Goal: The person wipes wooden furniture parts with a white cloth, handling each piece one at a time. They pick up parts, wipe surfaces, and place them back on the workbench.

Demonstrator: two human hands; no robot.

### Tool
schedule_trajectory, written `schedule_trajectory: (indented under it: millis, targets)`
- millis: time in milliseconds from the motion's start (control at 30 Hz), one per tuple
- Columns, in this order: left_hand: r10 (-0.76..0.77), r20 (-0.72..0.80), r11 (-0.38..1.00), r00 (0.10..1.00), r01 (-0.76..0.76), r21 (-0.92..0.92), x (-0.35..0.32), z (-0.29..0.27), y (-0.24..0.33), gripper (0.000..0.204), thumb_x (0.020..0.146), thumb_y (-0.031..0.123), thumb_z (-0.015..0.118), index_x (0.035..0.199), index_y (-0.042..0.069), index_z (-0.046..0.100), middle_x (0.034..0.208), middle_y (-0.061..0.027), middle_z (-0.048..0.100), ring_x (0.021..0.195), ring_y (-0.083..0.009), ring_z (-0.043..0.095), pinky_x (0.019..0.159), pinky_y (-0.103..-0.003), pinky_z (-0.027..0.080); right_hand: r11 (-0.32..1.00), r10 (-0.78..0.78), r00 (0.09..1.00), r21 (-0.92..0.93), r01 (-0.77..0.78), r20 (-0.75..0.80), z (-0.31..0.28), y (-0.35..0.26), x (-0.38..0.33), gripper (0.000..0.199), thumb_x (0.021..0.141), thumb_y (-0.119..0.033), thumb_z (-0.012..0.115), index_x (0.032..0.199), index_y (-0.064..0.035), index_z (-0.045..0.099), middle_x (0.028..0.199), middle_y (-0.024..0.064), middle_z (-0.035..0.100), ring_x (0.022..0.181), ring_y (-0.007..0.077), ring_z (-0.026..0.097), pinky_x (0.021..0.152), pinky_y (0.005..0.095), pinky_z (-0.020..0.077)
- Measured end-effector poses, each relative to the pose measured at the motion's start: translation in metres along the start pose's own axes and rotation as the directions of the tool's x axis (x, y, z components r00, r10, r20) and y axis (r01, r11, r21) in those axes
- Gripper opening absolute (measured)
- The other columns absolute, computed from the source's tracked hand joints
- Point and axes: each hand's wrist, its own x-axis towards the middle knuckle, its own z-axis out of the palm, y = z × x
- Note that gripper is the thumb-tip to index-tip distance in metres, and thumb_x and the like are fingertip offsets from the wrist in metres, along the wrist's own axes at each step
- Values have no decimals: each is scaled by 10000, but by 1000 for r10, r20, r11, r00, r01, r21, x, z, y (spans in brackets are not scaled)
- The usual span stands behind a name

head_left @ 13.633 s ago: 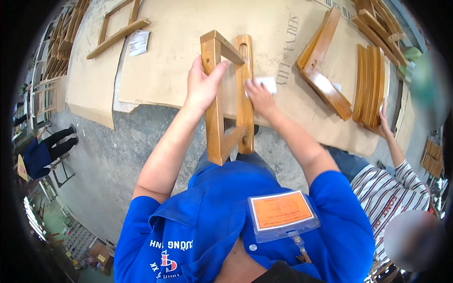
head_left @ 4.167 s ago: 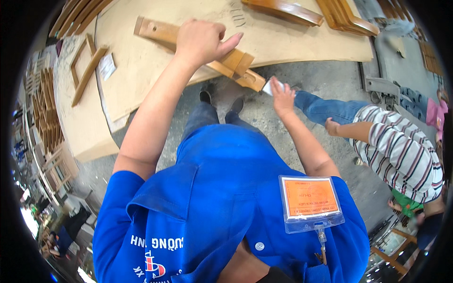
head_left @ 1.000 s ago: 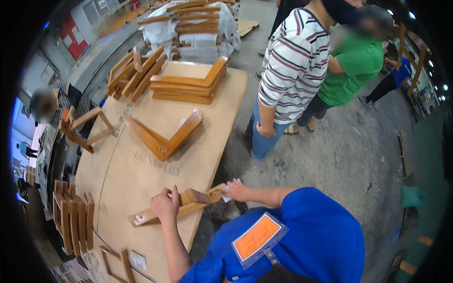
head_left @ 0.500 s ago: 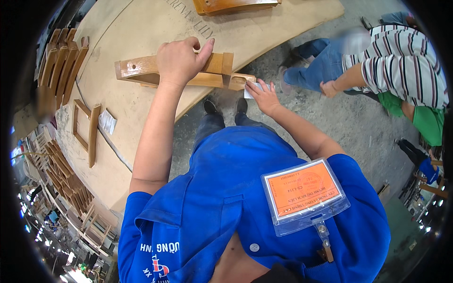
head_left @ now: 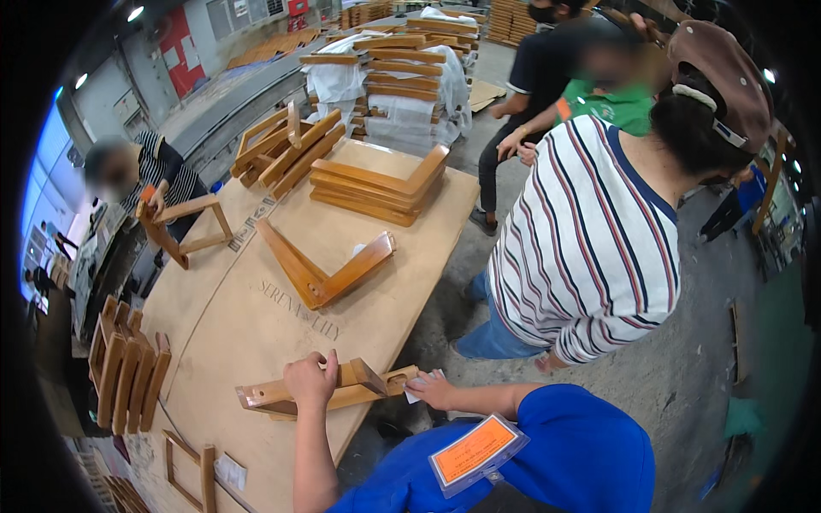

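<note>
A varnished wooden frame (head_left: 349, 394) of joined bars lies on the near part of the brown-covered table, one end reaching toward the table's right edge. Across its upper bar is my left hand (head_left: 310, 381), closed around the wood with the thumb sticking up. At the frame's right end, beside an oval slot, my right hand (head_left: 434, 392) presses a small white sheet (head_left: 416, 391) against the wood. Its fingers are bent over the sheet and partly hidden. Whether the sheet is paper, cloth or an abrasive I cannot tell.
On the table (head_left: 224, 318) lie an L-shaped wooden piece (head_left: 321, 282), stacked frames (head_left: 376, 190) and a small frame (head_left: 205, 479) by a white scrap (head_left: 231, 470). A person in a striped shirt (head_left: 590, 231) stands close on the right. Another person (head_left: 171, 175) handles a frame across the table.
The view has tilted up, bringing the far table, stacks and other people into sight. Both hands stay at the same places on the frame.
</note>
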Motion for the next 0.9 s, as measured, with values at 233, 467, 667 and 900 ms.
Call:
schedule_trajectory:
  millis: [233, 467, 667, 900]
  targets:
    - [21, -60, 999, 998, -22, -23, -6, 0, 3, 391, 850, 410, 592, 644, 83, 654, 534, -130, 595, 565, -324, 595, 693, -414, 433, 998, -30, 999, -55, 32, 31, 10, -30, 29, 558, 876, -186, 482, 1424, -142, 386, 1465, 44, 364, 1358, 341, 317, 1033, 582, 304]
    - [39, -92, 999, 995, -40, -10, -6, 1, 3, 392, 861, 397, 584, 634, 82, 638, 540, -123, 598, 562, -326, 592, 689, -415, 434, 1000, -7, 1000, -21, 7, -25, 18, -8, 11, 591, 852, -177, 523, 1426, -142, 385, 1468, 35, 356, 1358, 338, 301, 1025, 618, 303]
    - [57, -91, 998, 994, -58, -6, -13, -1, 2, 397, 856, 422, 583, 679, 76, 664, 571, -148, 614, 595, -332, 610, 693, -424, 446, 999, -26, 1000, 39, 25, 15, 8, -30, 29, 544, 848, -172, 516, 1384, -118, 441, 1456, 52, 370, 1367, 323, 306, 1048, 589, 291]
    - [30, -46, 994, 998, -25, 102, -14, 5, -6, 498, 876, 534, 502, 744, 96, 701, 704, -180, 662, 705, -355, 646, 698, -450, 484, 995, 78, 997, -67, -77, 2, 0, -8, 1, 678, 750, -122, 619, 1398, -123, 420, 1349, 99, 483, 1267, 358, 390, 990, 637, 333]
